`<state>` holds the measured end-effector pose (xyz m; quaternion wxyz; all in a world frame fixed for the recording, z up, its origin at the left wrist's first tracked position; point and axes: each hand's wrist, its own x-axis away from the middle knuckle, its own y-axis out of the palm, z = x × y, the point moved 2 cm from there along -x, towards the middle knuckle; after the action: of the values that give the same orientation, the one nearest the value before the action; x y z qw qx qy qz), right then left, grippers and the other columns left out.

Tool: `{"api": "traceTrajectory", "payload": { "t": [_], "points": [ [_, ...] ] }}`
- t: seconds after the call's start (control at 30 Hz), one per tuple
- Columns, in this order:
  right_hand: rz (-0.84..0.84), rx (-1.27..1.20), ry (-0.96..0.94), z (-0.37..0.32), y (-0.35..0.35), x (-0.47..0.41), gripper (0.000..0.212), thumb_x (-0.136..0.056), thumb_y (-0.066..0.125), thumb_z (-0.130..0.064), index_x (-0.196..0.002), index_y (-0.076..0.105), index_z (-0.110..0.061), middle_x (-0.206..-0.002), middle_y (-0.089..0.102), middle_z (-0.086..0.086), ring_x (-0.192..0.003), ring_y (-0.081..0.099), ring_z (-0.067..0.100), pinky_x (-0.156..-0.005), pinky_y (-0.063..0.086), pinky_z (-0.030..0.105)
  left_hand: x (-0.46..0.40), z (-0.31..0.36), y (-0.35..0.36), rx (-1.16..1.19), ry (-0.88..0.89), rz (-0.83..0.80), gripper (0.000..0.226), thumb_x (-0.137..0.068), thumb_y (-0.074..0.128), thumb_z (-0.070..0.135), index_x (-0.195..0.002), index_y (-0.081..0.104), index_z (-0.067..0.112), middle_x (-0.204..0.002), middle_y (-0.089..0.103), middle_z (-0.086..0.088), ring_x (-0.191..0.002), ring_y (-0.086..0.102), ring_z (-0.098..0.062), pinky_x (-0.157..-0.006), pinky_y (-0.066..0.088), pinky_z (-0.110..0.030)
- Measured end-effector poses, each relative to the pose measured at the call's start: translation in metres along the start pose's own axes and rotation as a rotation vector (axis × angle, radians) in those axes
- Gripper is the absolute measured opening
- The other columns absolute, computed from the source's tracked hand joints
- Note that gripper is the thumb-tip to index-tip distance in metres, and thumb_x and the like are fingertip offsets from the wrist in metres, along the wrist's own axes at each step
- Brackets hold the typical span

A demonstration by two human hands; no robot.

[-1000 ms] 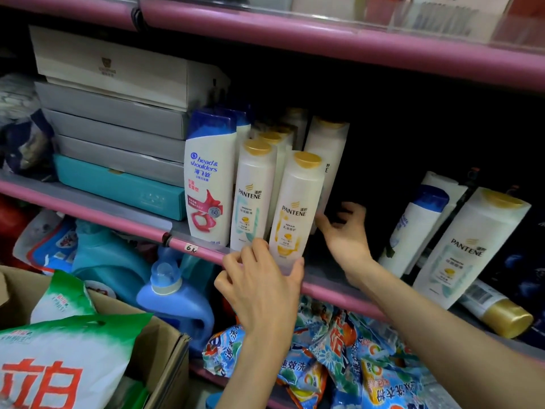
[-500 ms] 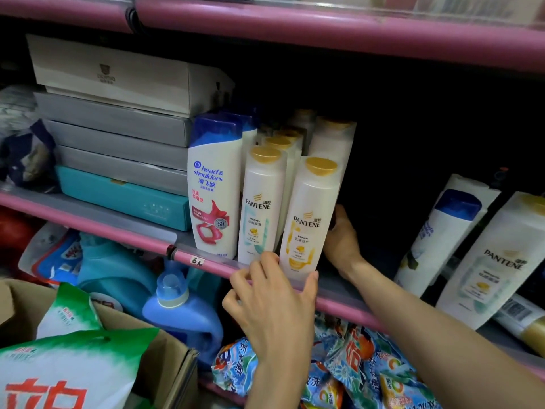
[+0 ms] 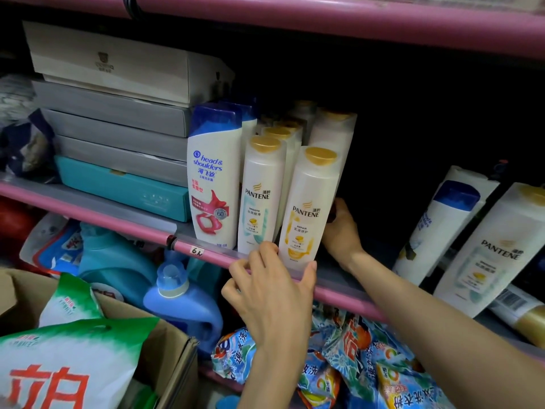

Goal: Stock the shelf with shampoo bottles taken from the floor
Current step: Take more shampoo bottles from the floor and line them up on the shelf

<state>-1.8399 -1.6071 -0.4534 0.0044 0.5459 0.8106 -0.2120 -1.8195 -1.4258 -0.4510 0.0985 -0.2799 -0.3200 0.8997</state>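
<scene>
A white Pantene Repair bottle (image 3: 309, 208) with a gold cap stands at the front edge of the pink shelf (image 3: 112, 219). My left hand (image 3: 274, 287) holds its base between thumb and fingers. My right hand (image 3: 339, 231) reaches in on the bottle's right side, with its fingers hidden behind it. A Pantene Smooth bottle (image 3: 259, 196) and a Head & Shoulders bottle (image 3: 213, 178) stand to its left, with several more gold-capped bottles (image 3: 333, 128) behind. Further right, a blue-capped bottle (image 3: 442, 222) and a Pantene bottle (image 3: 495, 249) lean against each other.
Stacked flat boxes (image 3: 118, 113) fill the shelf's left part. A bottle (image 3: 525, 314) lies on its side at the far right. Below are blue detergent jugs (image 3: 182, 302), bright packets (image 3: 354, 358) and a cardboard box (image 3: 174, 349) with a green-and-white bag (image 3: 67, 361).
My right hand has gone from spread open beside the Repair bottle to tucked behind it. The bottle now stands straighter, and my left hand has stayed at its base.
</scene>
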Motion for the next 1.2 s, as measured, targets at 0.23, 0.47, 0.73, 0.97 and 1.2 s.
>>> {"api": "traceTrajectory", "payload": {
  "t": [0.23, 0.47, 0.73, 0.97, 1.2],
  "points": [
    [0.175, 0.002, -0.008, -0.023, -0.027, 0.052, 0.028, -0.095, 0.046, -0.045, -0.104, 0.055, -0.02, -0.102, 0.066, 0.0, -0.092, 0.063, 0.016, -0.071, 0.047, 0.026, 0.001, 0.002, -0.005, 0.01, -0.011, -0.049, 0.049, -0.072, 0.066, 0.059, -0.1, 0.056, 0.02, -0.099, 0.062, 0.001, -0.101, 0.046, -0.025, -0.079, 0.03, -0.039],
    [-0.25, 0.029, -0.157, -0.042, -0.016, 0.095, 0.031, -0.079, 0.069, -0.047, -0.106, 0.061, -0.034, -0.101, 0.072, -0.014, -0.09, 0.068, -0.003, -0.08, 0.055, 0.021, 0.004, -0.004, -0.011, 0.087, -0.012, -0.125, 0.046, -0.079, 0.063, 0.05, -0.118, 0.053, 0.027, -0.111, 0.06, 0.007, -0.112, 0.038, -0.02, -0.087, 0.028, -0.037],
    [-0.202, 0.053, -0.184, -0.039, -0.016, 0.094, 0.026, -0.083, 0.07, -0.03, -0.107, 0.06, -0.028, -0.099, 0.071, -0.013, -0.086, 0.068, -0.004, -0.071, 0.054, 0.012, 0.003, -0.005, -0.015, 0.116, 0.003, -0.197, 0.049, -0.082, 0.063, 0.045, -0.124, 0.051, 0.024, -0.116, 0.059, 0.003, -0.114, 0.039, -0.022, -0.09, 0.032, -0.038],
    [-0.153, 0.188, -0.132, -0.05, -0.052, 0.115, 0.037, -0.087, 0.065, -0.029, -0.122, 0.054, -0.022, -0.09, 0.063, -0.017, -0.081, 0.062, -0.009, -0.068, 0.046, 0.004, 0.016, 0.003, -0.027, 0.401, 0.044, -0.261, 0.042, -0.088, 0.062, 0.024, -0.127, 0.05, 0.017, -0.121, 0.055, -0.002, -0.109, 0.053, -0.02, -0.092, 0.043, -0.035],
    [-0.068, 0.434, -0.135, -0.042, -0.14, 0.16, 0.006, -0.086, 0.063, -0.024, -0.091, 0.062, -0.027, -0.083, 0.065, -0.015, -0.08, 0.059, -0.006, -0.07, 0.044, 0.006, 0.047, 0.041, -0.023, 0.735, -0.044, -0.466, 0.007, -0.088, 0.063, 0.025, -0.093, 0.066, 0.028, -0.089, 0.066, 0.018, -0.086, 0.06, 0.006, -0.069, 0.043, -0.006]
  ]
}}
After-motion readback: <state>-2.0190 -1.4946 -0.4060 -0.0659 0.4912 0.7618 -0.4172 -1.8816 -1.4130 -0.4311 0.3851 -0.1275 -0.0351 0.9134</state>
